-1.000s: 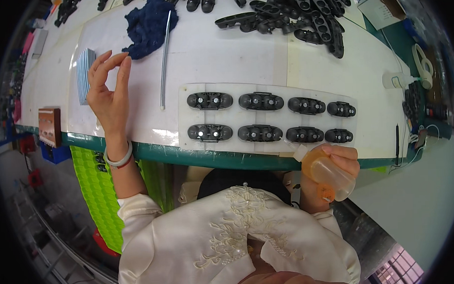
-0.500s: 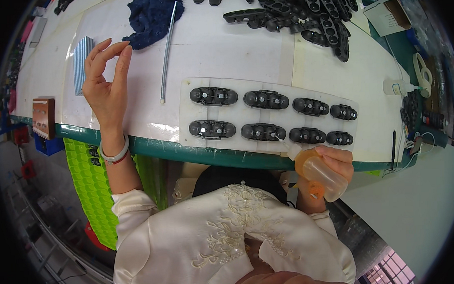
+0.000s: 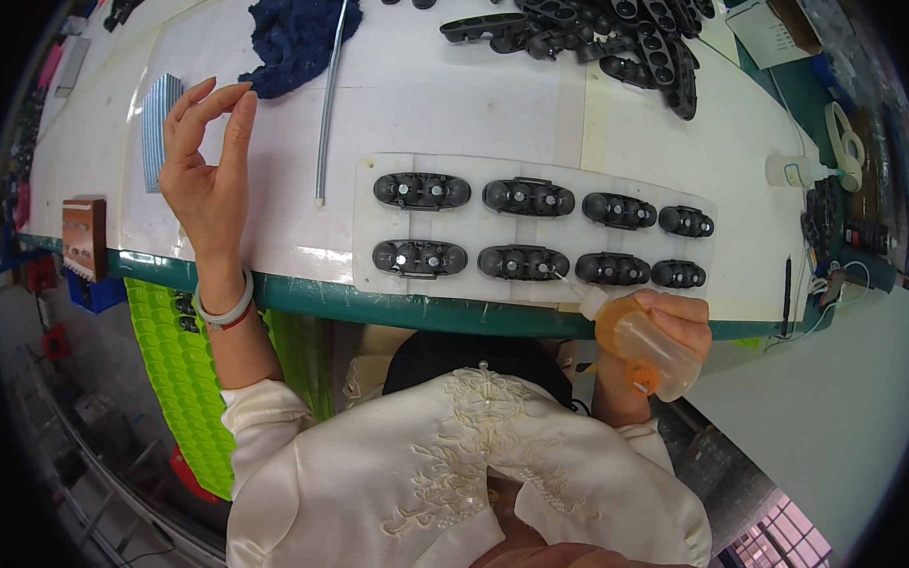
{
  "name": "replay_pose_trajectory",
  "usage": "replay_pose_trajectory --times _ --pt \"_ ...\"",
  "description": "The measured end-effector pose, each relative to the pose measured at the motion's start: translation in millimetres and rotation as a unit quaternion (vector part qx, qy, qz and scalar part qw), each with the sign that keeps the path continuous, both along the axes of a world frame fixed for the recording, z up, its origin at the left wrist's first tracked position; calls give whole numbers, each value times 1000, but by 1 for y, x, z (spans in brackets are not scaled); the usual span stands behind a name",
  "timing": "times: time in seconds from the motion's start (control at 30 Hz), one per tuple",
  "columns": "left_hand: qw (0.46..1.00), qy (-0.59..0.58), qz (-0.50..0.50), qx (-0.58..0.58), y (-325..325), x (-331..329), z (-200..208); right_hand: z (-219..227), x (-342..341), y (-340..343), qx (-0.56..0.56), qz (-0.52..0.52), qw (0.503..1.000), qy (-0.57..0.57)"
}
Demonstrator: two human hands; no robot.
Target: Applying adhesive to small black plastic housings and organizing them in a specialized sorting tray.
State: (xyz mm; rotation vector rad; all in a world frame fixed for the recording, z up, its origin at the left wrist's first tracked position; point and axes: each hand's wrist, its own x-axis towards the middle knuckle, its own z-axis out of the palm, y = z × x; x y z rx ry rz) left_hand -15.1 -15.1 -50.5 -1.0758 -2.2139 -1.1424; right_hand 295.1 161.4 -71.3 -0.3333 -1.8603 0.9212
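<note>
My right hand [image 3: 678, 316] is wrapped round a translucent squeeze bottle [image 3: 667, 362] with orange-tinted contents, held tilted. Its thin pale nozzle reaches the right end of a black double-domed part [image 3: 523, 263] in the near row; whether it touches is too fine to tell. That part sits with several similar ones, in two rows, on a white plastic board [image 3: 364, 212] at the table's near edge. My left hand [image 3: 209, 182] is raised over the table's left side, thumb and forefinger tips drawn together. Anything between those tips is too small to make out.
A dark blue cloth [image 3: 296, 39] and a thin metal rod [image 3: 330, 108] lie beyond my left hand, beside a blue-striped block [image 3: 159, 134]. Black strips and parts [image 3: 606, 28] are heaped at the far right. An open carton [image 3: 774, 32] and a tape roll [image 3: 844, 150] stand right.
The view has shifted very slightly. The bottle is tilted a little differently in my right hand, its nozzle still at the same black part. My left hand keeps its pose.
</note>
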Motion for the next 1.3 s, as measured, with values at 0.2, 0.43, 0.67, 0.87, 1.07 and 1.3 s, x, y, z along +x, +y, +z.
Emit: replay_pose_trajectory --times 0.2,0.43,0.67,0.87,1.07,1.3 --pt "1000 -10 1 6 0 1 -1 3 -4 -4 11 -41 999 -26" --pt "1000 -14 2 0 -2 -1 -2 4 -3 0 45 -10 998 -52" --pt "1000 -19 3 -5 -1 0 -1 1 0 1 39 -39 998 -25" --pt "1000 -22 14 -3 0 -2 -2 6 7 11 -7 -87 996 14" --pt "999 -30 24 -13 -2 -3 0 -2 22 26 14 -14 999 33" --pt "999 -35 27 -18 0 -5 -1 6 15 20 31 -20 999 -18"
